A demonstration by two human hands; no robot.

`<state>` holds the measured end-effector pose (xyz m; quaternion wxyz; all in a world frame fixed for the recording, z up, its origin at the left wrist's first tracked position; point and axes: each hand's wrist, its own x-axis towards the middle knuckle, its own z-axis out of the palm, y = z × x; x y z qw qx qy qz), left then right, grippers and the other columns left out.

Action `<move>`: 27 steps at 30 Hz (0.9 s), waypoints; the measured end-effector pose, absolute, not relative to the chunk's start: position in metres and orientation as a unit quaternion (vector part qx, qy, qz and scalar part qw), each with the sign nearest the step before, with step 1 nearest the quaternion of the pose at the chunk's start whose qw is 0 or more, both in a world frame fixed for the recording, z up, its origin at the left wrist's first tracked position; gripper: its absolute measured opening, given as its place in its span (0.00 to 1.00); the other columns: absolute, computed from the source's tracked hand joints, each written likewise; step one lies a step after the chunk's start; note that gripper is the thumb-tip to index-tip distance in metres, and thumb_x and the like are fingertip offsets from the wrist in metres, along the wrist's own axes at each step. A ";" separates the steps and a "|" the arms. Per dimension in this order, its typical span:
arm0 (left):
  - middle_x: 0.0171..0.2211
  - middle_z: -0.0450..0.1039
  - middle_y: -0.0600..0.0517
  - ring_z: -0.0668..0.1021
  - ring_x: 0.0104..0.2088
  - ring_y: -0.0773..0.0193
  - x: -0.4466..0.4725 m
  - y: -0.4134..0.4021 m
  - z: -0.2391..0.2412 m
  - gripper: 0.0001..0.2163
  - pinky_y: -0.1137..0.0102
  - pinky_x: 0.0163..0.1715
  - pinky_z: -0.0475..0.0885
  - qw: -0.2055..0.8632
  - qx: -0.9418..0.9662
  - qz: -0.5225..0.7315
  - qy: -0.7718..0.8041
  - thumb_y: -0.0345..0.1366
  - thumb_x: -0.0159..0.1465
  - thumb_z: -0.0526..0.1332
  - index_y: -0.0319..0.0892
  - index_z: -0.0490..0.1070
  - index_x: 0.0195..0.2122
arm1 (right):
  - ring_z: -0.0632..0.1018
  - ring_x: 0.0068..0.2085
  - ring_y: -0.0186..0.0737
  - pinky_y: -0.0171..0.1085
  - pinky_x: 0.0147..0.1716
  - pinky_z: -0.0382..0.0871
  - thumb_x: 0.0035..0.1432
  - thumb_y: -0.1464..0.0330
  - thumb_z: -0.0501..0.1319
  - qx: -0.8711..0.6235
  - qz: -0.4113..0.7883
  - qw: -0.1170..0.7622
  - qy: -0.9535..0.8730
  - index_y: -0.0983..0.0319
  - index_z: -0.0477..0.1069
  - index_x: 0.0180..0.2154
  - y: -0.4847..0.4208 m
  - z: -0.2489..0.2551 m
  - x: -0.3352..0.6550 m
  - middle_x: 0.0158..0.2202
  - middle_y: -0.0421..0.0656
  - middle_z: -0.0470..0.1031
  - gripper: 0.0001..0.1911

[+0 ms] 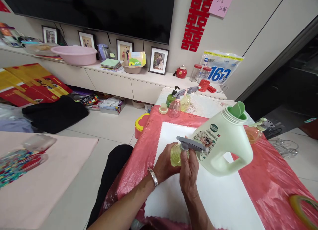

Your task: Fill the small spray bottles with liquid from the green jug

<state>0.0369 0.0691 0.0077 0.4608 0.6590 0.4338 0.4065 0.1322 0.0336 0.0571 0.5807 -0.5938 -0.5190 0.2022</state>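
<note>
A small clear spray bottle with yellowish liquid is upright between my hands. Around its body wraps my left hand, a silver bracelet on the wrist. My right hand grips the bottle's neck, its thumb just under the grey trigger head. Just behind them stands a large pale green detergent jug, uncapped, with a green spout at its mouth. Both are over a white sheet with a scalloped edge. The jug's round cap appears to lie at the table's far left corner.
Red plastic covers the table. At its far end stand a pink-tinted spray bottle, a yellowish one and a green pump bottle. An orange-tinted spray bottle is behind the jug. Tape lies front right; a yellow-topped stool stands left.
</note>
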 end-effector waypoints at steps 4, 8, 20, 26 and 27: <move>0.55 0.72 0.42 0.79 0.49 0.48 0.038 0.069 0.009 0.37 0.55 0.47 0.76 0.471 0.652 0.399 0.441 0.34 0.46 0.73 0.46 0.60 0.57 | 0.79 0.41 0.46 0.48 0.53 0.67 0.66 0.54 0.56 -0.601 0.189 0.592 -0.503 0.62 0.77 0.49 0.035 0.054 0.130 0.39 0.47 0.81 0.22; 0.54 0.72 0.41 0.78 0.51 0.46 0.038 0.069 0.012 0.36 0.54 0.49 0.75 0.456 0.665 0.403 0.433 0.35 0.47 0.73 0.45 0.60 0.57 | 0.79 0.40 0.49 0.49 0.51 0.67 0.64 0.55 0.59 -0.614 0.154 0.605 -0.483 0.64 0.78 0.45 0.037 0.049 0.127 0.36 0.48 0.80 0.21; 0.53 0.72 0.43 0.79 0.49 0.47 0.038 0.069 0.008 0.35 0.54 0.47 0.76 0.450 0.670 0.407 0.428 0.35 0.48 0.72 0.46 0.59 0.56 | 0.78 0.46 0.48 0.49 0.56 0.64 0.68 0.54 0.53 -0.604 0.184 0.581 -0.513 0.62 0.77 0.48 0.034 0.060 0.129 0.41 0.48 0.80 0.23; 0.53 0.72 0.42 0.78 0.50 0.47 0.037 0.070 0.007 0.34 0.54 0.49 0.76 0.453 0.669 0.409 0.424 0.35 0.49 0.72 0.45 0.60 0.56 | 0.77 0.48 0.51 0.51 0.56 0.63 0.65 0.53 0.56 -0.619 0.156 0.596 -0.486 0.62 0.78 0.44 0.037 0.051 0.127 0.41 0.48 0.80 0.21; 0.53 0.72 0.42 0.78 0.50 0.47 0.037 0.070 0.006 0.35 0.54 0.49 0.75 0.454 0.669 0.409 0.423 0.35 0.49 0.72 0.45 0.60 0.57 | 0.77 0.50 0.51 0.51 0.57 0.63 0.64 0.54 0.57 -0.621 0.152 0.599 -0.482 0.62 0.78 0.44 0.037 0.048 0.127 0.42 0.49 0.80 0.21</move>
